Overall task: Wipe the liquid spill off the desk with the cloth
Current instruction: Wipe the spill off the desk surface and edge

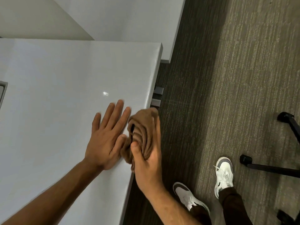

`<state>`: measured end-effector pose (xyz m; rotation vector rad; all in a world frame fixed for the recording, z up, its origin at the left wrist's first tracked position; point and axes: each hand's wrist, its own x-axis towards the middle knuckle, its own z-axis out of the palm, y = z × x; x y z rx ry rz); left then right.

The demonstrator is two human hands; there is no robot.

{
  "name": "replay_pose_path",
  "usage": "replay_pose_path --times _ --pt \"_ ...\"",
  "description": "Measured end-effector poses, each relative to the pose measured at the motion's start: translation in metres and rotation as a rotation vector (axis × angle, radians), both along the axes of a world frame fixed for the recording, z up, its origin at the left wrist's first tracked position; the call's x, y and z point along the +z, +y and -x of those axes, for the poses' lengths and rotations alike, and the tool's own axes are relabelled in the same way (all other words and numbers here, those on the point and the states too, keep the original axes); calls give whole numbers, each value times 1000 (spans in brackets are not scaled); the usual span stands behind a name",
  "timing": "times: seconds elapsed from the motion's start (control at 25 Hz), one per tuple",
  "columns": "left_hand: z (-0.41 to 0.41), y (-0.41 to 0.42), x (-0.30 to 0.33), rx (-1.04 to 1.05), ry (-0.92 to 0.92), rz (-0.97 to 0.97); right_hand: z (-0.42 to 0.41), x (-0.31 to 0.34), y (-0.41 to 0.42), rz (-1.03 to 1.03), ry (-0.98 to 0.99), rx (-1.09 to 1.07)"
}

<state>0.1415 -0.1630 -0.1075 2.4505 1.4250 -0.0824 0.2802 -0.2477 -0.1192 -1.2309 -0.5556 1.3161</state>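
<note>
At lower centre our right hand (146, 161) grips the bunched brown cloth (141, 135) at the desk (48, 70) edge; our left hand (105, 135) lies flat, fingers spread; higher, a small glint (105, 93), likely remaining liquid; we should flatten the cloth and sweep inward.

Grey striped carpet (243, 78) right of fingers. White shoes (224, 174), dark trousers (233, 207) below-right. Black chair base (267, 168) far right.

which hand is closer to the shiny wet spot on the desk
Left. The left hand lies flat on the desk, its fingertips just below the wet spot. The right hand grips the brown cloth at the desk's edge, farther away.
</note>
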Motion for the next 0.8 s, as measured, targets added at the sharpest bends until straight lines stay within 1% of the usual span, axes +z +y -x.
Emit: replay_pose_path --times 0.16,0.28,0.48,0.6,0.8 --pt "-2 0 1 0 9 -4 20 2 -37 36 -121 77" --pt "-4 0 2 4 8 -3 17 -4 -37 34 -238 91" --pt "-1 0 1 3 11 -6 -8 -7 13 -42 -252 31" --pt "0 -1 0 2 15 -8 -25 -11 55 -63 -327 -1" --pt "0 -2 1 5 30 -15 -56 -15 125 -42 -454 -19"
